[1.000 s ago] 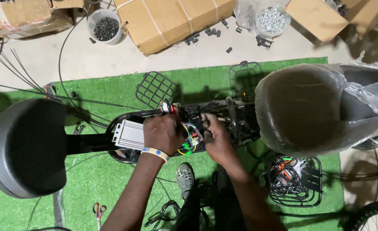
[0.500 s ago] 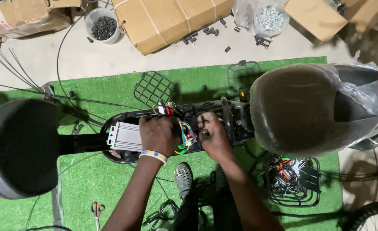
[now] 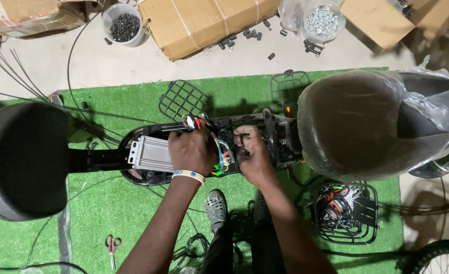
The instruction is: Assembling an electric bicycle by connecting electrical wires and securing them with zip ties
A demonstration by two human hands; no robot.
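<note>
A pale concrete floor point(image 3: 41, 66) is seen across the upper part of the frame, and a green artificial-grass mat point(image 3: 107, 213) is laid over the middle and lower part. Cardboard boxes point(image 3: 204, 23) are placed along the upper edge. Black cables point(image 3: 11, 61) are strewn over the floor at the upper left. The scene is lit from above, and dark shadows are cast at the far right.

Ribbed matt metal controller box point(image 3: 152, 153); glossy clear plastic wrap over the seat point(image 3: 366, 122); rough green turf mat point(image 3: 102, 213); cardboard box point(image 3: 204, 23).
</note>
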